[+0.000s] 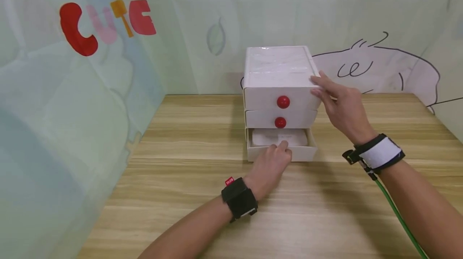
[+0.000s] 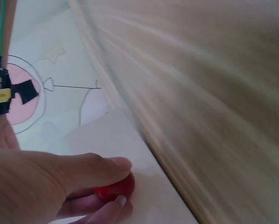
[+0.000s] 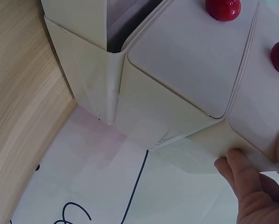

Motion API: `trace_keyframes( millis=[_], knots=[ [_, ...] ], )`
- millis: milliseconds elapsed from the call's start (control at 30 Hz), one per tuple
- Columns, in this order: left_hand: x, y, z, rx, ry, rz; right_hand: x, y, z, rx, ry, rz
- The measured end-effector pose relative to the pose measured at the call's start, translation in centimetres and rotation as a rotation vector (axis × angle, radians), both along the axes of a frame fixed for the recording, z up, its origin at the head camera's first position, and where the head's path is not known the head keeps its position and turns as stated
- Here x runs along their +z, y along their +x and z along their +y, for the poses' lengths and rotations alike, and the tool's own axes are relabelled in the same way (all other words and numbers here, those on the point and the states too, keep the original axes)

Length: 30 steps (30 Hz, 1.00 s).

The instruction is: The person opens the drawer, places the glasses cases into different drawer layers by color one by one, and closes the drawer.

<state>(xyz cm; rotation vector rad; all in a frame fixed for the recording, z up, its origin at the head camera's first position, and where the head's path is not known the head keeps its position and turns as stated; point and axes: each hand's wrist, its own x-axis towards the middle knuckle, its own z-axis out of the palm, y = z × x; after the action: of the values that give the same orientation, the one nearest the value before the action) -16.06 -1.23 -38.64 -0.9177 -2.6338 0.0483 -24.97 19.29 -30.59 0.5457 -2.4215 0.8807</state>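
Observation:
A white desktop drawer box (image 1: 280, 66) stands on the wooden table, with its upper two drawers in and its bottom drawer (image 1: 305, 153) pulled partway out. In the open drawer lies a pale, rounded flat case (image 1: 262, 136) with faint lettering. My left hand (image 1: 269, 166) is at the front of that drawer. The left wrist view shows its thumb and fingers pinching the drawer's red knob (image 2: 118, 189). My right hand (image 1: 345, 106) holds the box's upper right front corner, its fingers (image 3: 242, 170) against the side and part of the hand at the front edge.
Red knobs (image 1: 283, 102) stick out from the upper two drawers. The wooden tabletop (image 1: 173, 186) runs back to a printed cloth backdrop (image 1: 195, 30). A green cable (image 1: 398, 215) trails from the right wrist strap (image 1: 381, 153).

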Motion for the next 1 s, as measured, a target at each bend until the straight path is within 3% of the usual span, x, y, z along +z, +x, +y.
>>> trace_keyframes(
  millis=[500, 700, 1000],
  knots=[
    [-1.2, -2.9, 0.4, 0.073, 0.025, 0.122, -0.1, -0.1, -0.1, -0.016, -0.001, 0.001],
    [-1.5, -3.8, 0.5, 0.099, -0.006, 0.161, -0.2, 0.0, -0.1, -0.008, -0.008, 0.005],
    [-1.3, -4.2, 0.8, 0.077, -0.063, 0.139, -0.3, -0.3, 0.0, -0.009, -0.012, 0.021]
  ],
)
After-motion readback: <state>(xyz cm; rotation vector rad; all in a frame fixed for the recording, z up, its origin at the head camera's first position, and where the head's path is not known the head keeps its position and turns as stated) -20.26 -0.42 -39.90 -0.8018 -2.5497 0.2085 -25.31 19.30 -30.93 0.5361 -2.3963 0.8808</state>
